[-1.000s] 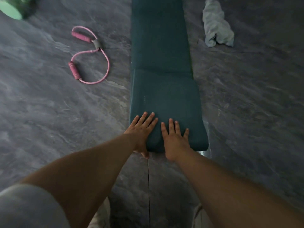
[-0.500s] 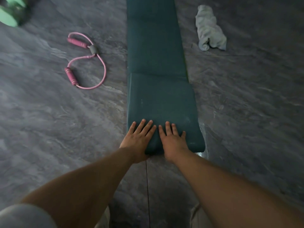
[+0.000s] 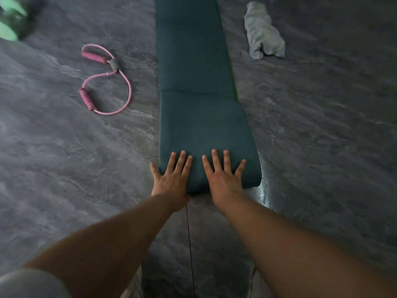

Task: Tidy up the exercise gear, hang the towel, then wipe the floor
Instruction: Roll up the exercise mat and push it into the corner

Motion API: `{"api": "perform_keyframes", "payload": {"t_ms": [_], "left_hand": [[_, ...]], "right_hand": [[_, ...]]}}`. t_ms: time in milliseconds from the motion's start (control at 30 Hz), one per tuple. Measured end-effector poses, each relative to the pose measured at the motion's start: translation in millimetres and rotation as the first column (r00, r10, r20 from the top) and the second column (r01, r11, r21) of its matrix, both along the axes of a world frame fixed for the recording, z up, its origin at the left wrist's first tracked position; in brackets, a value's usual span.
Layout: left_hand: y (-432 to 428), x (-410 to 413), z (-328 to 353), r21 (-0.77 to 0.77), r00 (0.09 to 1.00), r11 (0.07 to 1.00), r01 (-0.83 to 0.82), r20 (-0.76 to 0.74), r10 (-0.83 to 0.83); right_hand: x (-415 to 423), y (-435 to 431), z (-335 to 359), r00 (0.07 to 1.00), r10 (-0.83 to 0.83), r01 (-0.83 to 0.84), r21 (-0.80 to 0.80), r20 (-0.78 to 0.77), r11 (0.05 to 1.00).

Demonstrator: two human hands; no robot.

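A dark teal exercise mat (image 3: pixel 193 61) stretches away from me on the grey floor, its near end rolled into a thick roll (image 3: pixel 204 130). My left hand (image 3: pixel 171 179) lies flat on the roll's near left part, fingers spread, little finger off the edge. My right hand (image 3: pixel 223 177) presses flat beside it on the roll. A pink figure-eight resistance band (image 3: pixel 107 82) with two handles lies left of the mat. A crumpled grey towel (image 3: pixel 263 33) lies to the right, further off.
A light green object (image 3: pixel 10 22), blurred, sits at the far left top corner. Grey marbled floor tiles (image 3: pixel 322 136) surround the mat, with a shiny wet-looking patch (image 3: pixel 263 190) at the roll's near right corner.
Both hands spread their fingers and moved apart on the roll. The view shifted slightly; the roll seems to have advanced a little along the mat.
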State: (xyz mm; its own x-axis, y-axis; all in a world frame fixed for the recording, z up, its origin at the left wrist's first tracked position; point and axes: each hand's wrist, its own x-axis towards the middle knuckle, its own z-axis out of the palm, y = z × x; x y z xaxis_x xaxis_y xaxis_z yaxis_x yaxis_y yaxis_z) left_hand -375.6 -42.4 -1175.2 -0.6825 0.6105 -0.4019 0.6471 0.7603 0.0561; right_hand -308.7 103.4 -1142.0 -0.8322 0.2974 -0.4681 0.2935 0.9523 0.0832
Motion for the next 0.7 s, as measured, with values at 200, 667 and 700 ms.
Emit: {"api": "perform_keyframes", "payload": {"t_ms": [200,667,700], "left_hand": [[-13.9,-10.8,0.9,0.057,0.993,0.994,0.093,0.068,-0.097],[-12.5,9.9,-2.6,0.069,0.987,0.990,-0.126,0.110,0.118],[-10.8,9.0,-1.5,0.076,0.980,0.986,-0.146,0.144,0.134]], "right_hand": [[-5.3,9.1,-8.8,0.991,-0.024,0.039,-0.119,0.129,0.992],[-7.5,2.0,-13.0,0.994,0.087,-0.084,-0.053,0.067,0.995],[-8.5,3.8,-14.5,0.993,0.082,-0.075,-0.082,0.088,0.994]]}}
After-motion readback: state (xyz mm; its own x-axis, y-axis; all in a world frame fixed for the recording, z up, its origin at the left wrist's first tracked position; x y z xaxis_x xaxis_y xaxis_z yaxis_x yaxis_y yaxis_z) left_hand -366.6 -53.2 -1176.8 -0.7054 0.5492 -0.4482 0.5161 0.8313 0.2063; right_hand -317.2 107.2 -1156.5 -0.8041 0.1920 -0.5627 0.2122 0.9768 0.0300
